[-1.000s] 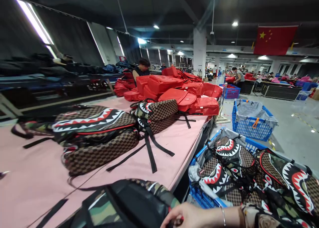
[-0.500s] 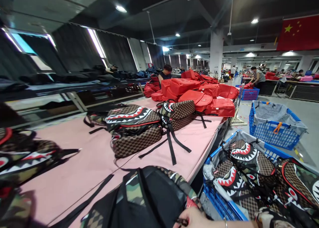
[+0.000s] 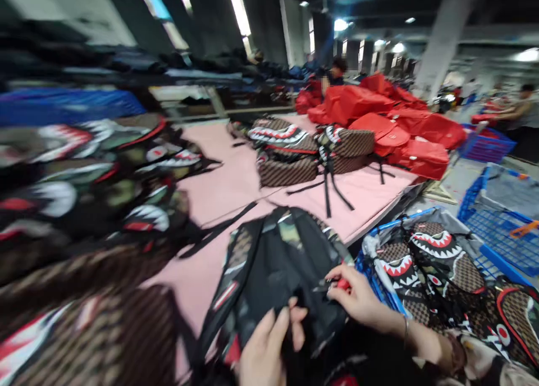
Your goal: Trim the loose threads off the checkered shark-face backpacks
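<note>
A black-backed backpack with camouflage and checkered sides lies back side up in front of me, its straps showing. My left hand is closed at its lower part, fingers bent on the black fabric; the exact spot gripped is blurred. Over the backpack's right side, my right hand is closed, its thumb and fingers pinching small thread snips with a dark pointed tip. Something red shows beside those fingers.
More shark-mouth backpacks are heaped at left. Others lie farther along the pink table, before a pile of red bags. At right stands a blue basket of backpacks, with another blue basket behind. A person is beyond the pile.
My view has swung left and down. My left hand has come into view on the backpack, and my right hand shows more fully over its right side.
</note>
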Available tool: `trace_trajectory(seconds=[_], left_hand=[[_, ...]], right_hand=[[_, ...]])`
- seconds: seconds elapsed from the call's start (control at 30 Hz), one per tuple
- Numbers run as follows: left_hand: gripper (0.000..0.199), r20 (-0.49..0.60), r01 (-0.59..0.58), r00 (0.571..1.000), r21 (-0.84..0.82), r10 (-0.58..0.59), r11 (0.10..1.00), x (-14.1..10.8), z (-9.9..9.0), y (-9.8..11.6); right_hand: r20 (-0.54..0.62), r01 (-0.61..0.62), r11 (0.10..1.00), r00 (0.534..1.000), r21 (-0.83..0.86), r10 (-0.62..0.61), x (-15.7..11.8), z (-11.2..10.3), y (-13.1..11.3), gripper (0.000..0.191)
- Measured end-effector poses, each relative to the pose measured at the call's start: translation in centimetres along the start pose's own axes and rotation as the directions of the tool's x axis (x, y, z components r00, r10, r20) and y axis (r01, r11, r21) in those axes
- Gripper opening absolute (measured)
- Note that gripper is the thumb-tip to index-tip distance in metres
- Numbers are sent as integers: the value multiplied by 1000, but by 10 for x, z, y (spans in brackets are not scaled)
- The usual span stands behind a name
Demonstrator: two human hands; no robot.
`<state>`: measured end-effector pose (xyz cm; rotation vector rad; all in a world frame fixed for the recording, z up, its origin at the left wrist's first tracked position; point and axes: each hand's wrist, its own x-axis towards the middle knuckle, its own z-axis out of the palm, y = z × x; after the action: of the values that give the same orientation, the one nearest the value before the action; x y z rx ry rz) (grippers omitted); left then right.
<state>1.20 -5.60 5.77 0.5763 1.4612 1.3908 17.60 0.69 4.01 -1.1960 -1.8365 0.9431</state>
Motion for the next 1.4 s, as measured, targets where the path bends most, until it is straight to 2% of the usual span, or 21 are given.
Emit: trace_trajectory(seconds=[0.13, 0.27, 0.4, 0.53, 0.7, 0.83, 1.03, 1.27, 1.4], left_hand=[[38, 55, 6, 999, -109, 0, 994, -5, 4, -1], [29, 53, -24, 998, -66, 27, 998, -8, 7, 1], [27, 84, -57, 995, -29, 60, 998, -8, 6, -4], [25, 96, -46, 994, -7, 46, 999, -7, 9, -6], [32, 40, 38, 999, -137, -33, 990, -5, 9, -5], [32, 45, 53, 998, -221, -44, 974, 1, 5, -5], [25, 99, 86, 993, -222, -66, 971, -1, 6, -6], [24, 119, 41, 993, -163, -22, 986, 3, 3, -19], [30, 100, 57, 994, -183, -39, 981, 5, 2, -22]], right_hand=[[56, 146, 988, 987, 48, -149, 9, 11, 0, 16], [124, 251, 967, 959, 34, -253, 15, 20, -6, 14], [178, 295, 955, 940, 4, -291, 21, 20, -14, 13], [189, 244, 970, 952, -3, -239, 25, 20, -12, 7], [134, 80, 994, 987, 72, -89, 24, 23, 5, 9], [97, 151, 987, 983, 59, -156, 23, 20, 12, 10], [135, 285, 958, 951, -34, -278, 23, 17, 5, 10], [165, 250, 968, 956, -35, -241, 28, 16, 3, 5], [125, 198, 980, 973, -6, -195, 28, 17, 4, 4]])
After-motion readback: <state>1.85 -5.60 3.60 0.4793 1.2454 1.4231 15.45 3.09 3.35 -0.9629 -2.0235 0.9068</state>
